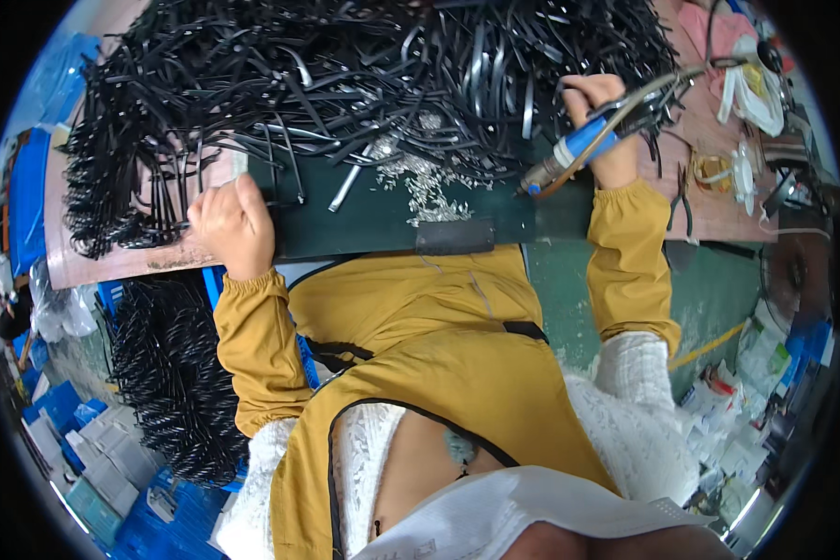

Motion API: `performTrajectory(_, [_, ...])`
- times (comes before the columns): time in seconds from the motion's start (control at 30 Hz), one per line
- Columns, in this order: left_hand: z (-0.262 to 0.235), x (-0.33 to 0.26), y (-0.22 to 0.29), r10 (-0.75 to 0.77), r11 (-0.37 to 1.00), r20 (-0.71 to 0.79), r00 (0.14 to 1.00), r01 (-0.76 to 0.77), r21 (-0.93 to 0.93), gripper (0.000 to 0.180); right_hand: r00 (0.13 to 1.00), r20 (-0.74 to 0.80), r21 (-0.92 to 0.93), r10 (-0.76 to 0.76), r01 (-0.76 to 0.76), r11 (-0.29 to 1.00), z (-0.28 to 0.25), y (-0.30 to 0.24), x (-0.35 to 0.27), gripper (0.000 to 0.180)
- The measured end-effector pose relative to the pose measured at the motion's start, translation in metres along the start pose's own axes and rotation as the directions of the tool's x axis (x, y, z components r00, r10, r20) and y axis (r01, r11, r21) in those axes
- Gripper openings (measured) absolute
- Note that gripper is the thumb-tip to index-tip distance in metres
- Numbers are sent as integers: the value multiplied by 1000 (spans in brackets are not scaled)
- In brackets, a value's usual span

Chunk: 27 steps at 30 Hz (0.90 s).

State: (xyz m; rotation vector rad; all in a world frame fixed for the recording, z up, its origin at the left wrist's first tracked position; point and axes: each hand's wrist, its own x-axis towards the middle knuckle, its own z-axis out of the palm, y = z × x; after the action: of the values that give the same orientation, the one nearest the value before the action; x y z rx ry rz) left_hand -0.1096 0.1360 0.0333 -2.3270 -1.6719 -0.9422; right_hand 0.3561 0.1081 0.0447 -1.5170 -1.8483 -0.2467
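In the head view, the right hand (599, 117) was closed around a blue screwdriver (579, 145), held at a slant with its tip pointing down and left, just above the dark green mat (383, 219). A brown cable (644, 98) ran from the tool's far end toward the right.

The left hand (229, 224) was curled into a loose fist at the mat's left edge, its knuckles against the near fringe of the black strips (345, 65). Whether it gripped one of them could not be told.

The strips lay in a big tangled heap across the far half of the table (112, 266), spilling to the left. A scatter of small silver screws (429, 182) lay on the mat between the two hands, nearer the right one, with a silver rod (345, 189) just left of them. A black pad (455, 236) sat at the mat's near edge.

Right of the tool hand, pliers (683, 201) rested on the table. More black strips filled a bin (173, 373) below the table on the left. Both forearms wore mustard sleeves (252, 345).
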Motion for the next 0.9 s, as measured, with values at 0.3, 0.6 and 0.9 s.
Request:
performTrajectory(0.3, [-8,116,39,167,965,-181,969,-198,-171,14,992,119,-404,37,14,915,45,-10,15,15])
performTrajectory(0.6, [31,235,56,81,892,218,973,-168,420,33,901,-96,274,423,-384,882,-22,12,-11,7])
performTrajectory(0.9, [-3,249,86,-146,726,151,978,210,-655,30,945,-103,578,309,-196,792,22,32,39,7])
